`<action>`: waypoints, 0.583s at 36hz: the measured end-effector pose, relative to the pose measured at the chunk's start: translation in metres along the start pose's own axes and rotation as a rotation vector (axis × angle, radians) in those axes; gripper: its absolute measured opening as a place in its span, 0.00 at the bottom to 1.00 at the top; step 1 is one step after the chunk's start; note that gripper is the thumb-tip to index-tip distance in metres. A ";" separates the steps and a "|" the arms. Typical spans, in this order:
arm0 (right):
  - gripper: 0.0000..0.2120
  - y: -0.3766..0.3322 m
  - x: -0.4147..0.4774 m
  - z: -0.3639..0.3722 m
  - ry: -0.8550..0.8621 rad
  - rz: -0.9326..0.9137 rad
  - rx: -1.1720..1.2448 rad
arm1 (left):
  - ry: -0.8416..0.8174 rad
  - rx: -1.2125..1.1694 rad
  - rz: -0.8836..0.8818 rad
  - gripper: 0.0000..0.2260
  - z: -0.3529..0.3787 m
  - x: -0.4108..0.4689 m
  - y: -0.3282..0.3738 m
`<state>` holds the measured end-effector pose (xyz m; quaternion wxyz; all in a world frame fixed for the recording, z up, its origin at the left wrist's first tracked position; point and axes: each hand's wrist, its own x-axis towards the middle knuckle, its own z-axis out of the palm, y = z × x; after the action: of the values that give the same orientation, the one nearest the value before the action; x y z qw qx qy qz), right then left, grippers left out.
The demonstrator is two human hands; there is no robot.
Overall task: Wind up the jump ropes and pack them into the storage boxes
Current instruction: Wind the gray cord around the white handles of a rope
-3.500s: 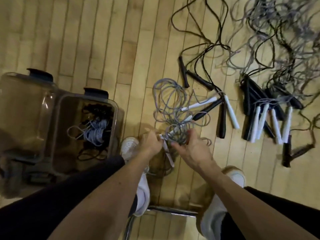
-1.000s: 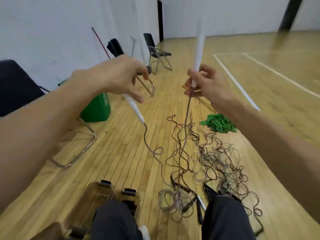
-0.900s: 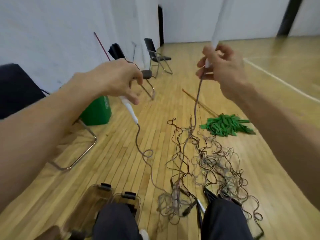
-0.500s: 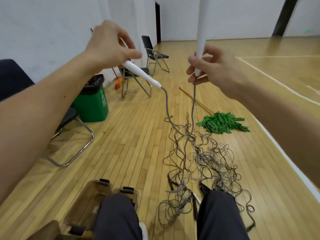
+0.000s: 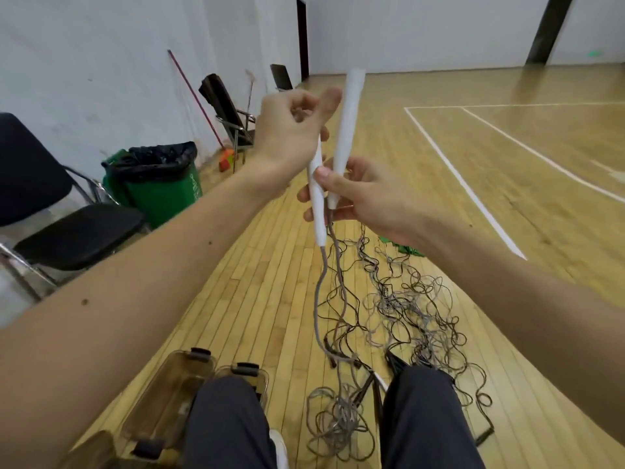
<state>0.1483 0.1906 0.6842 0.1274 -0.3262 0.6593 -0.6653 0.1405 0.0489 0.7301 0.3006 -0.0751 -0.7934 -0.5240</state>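
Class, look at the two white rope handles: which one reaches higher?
The upright handle pinched by the right hand; it rises above both hands, while the other handle, in the left hand, hangs lower.

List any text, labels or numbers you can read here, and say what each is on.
None can be read.
Green bin: white marking on its side, too blurred.
Green glowing patch on the far wall: too small to tell.
White handles and storage boxes: no print visible.

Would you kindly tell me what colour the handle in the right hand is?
The handle is white, seen in the head view.
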 end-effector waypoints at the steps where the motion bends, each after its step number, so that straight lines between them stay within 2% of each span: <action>1: 0.05 0.000 -0.001 0.000 0.011 0.003 0.004 | 0.005 -0.019 -0.024 0.19 0.002 -0.002 -0.004; 4: 0.07 0.002 0.000 -0.005 0.055 -0.003 0.006 | -0.007 -0.094 -0.113 0.19 0.006 -0.007 -0.011; 6: 0.08 0.003 0.002 -0.010 0.095 0.011 -0.004 | -0.056 -0.230 -0.211 0.22 0.009 -0.014 -0.016; 9: 0.07 0.003 0.006 -0.015 0.185 0.038 0.031 | -0.211 -0.431 -0.297 0.37 0.016 -0.038 -0.038; 11: 0.07 -0.001 0.011 -0.019 0.244 0.028 0.077 | -0.360 -0.452 -0.356 0.52 0.025 -0.066 -0.061; 12: 0.07 -0.002 0.014 -0.022 0.268 0.018 0.089 | -0.435 -0.446 -0.395 0.55 0.030 -0.082 -0.070; 13: 0.06 -0.003 0.017 -0.025 0.293 0.009 0.089 | -0.523 -0.432 -0.416 0.53 0.036 -0.097 -0.079; 16: 0.06 -0.005 0.026 -0.034 0.346 0.000 0.080 | -0.791 -0.276 -0.431 0.26 0.056 -0.130 -0.100; 18: 0.06 -0.006 0.031 -0.040 0.369 -0.021 0.075 | -0.871 -0.105 -0.436 0.14 0.065 -0.143 -0.118; 21: 0.06 -0.010 0.037 -0.062 0.465 -0.110 -0.032 | -0.831 0.003 -0.554 0.17 0.067 -0.152 -0.155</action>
<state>0.0857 0.2181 0.7093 -0.0693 -0.2016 0.6628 -0.7178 0.1690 0.0694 0.5061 -0.1916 -0.0635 -0.8368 -0.5089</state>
